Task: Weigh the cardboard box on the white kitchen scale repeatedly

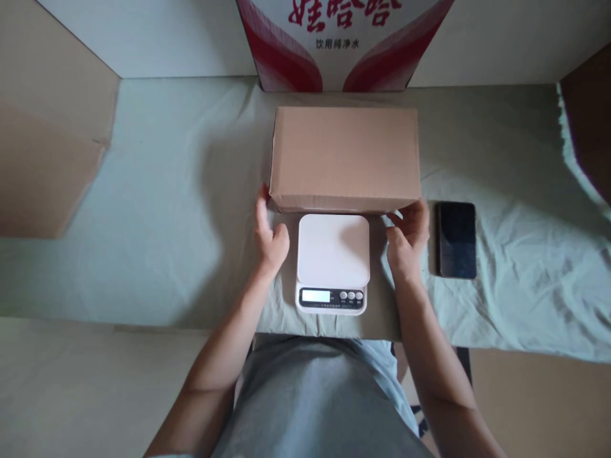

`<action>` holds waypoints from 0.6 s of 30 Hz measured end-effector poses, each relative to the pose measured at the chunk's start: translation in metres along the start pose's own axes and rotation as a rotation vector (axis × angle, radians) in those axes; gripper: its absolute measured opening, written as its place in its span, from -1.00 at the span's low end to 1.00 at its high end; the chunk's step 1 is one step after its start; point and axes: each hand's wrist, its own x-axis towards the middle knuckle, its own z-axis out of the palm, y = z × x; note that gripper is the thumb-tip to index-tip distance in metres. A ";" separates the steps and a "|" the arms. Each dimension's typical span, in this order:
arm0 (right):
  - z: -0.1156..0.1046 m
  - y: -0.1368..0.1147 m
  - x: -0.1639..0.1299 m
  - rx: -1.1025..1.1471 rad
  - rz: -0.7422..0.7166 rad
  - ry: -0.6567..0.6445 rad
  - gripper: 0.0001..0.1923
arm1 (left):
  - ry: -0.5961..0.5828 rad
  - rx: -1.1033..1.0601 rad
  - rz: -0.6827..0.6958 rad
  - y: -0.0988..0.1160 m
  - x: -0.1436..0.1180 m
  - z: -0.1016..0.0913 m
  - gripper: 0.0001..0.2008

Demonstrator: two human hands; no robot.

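Observation:
A closed brown cardboard box (347, 152) lies behind a white kitchen scale (333, 251), whose display is lit and whose plate is bare. At the box's front left corner is my left hand (271, 235), its index finger stretched along the side and its thumb apart. My right hand (410, 232) is at the front right corner, thumb and fingers apart, with some fingertips partly hidden by the box edge. Neither hand is wrapped round the box; whether the hidden fingertips press on it I cannot tell.
A black phone (457, 240) lies right of my right hand on the pale green cloth (157, 191). A red and white carton (334, 63) stands behind the box. Cardboard panels (48, 127) flank the left side, and the table's front edge runs close to my body.

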 end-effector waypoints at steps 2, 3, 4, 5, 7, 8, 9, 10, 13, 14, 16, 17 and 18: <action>-0.001 0.005 0.000 -0.005 0.034 0.072 -0.34 | 0.034 -0.001 0.035 -0.008 -0.002 -0.001 -0.17; -0.002 0.006 0.000 -0.005 0.050 0.096 -0.35 | 0.037 -0.005 0.044 -0.010 -0.002 -0.001 -0.16; -0.002 0.007 0.000 -0.003 0.060 0.109 -0.36 | 0.035 -0.002 0.046 -0.013 -0.003 -0.002 -0.16; -0.001 0.007 0.000 -0.004 0.063 0.113 -0.36 | 0.030 0.006 0.043 -0.014 -0.003 -0.002 -0.16; -0.001 0.007 0.000 -0.018 0.062 0.098 -0.36 | 0.017 0.034 0.028 -0.016 -0.005 -0.002 -0.17; -0.001 0.006 0.000 -0.032 0.062 0.086 -0.37 | 0.013 0.050 0.019 -0.016 -0.005 -0.002 -0.17; -0.001 0.006 -0.001 -0.045 0.059 0.078 -0.37 | 0.011 0.063 0.012 -0.016 -0.005 -0.002 -0.17; -0.001 0.005 -0.001 -0.054 0.054 0.074 -0.38 | 0.009 0.072 0.009 -0.015 -0.006 -0.002 -0.17; -0.002 0.006 -0.002 -0.066 0.032 0.061 -0.41 | 0.000 0.091 -0.002 -0.011 -0.006 -0.002 -0.18; -0.002 0.006 -0.002 -0.071 0.029 0.053 -0.41 | -0.005 0.098 -0.013 -0.009 -0.006 -0.002 -0.19; -0.003 0.008 -0.001 -0.097 0.025 0.036 -0.43 | -0.012 0.115 -0.048 -0.005 -0.006 -0.002 -0.21; -0.003 0.009 -0.001 -0.117 0.018 0.028 -0.45 | -0.014 0.119 -0.066 -0.002 -0.006 -0.002 -0.21; -0.004 0.009 -0.001 -0.138 0.007 0.023 -0.47 | -0.017 0.118 -0.078 0.000 -0.006 -0.003 -0.21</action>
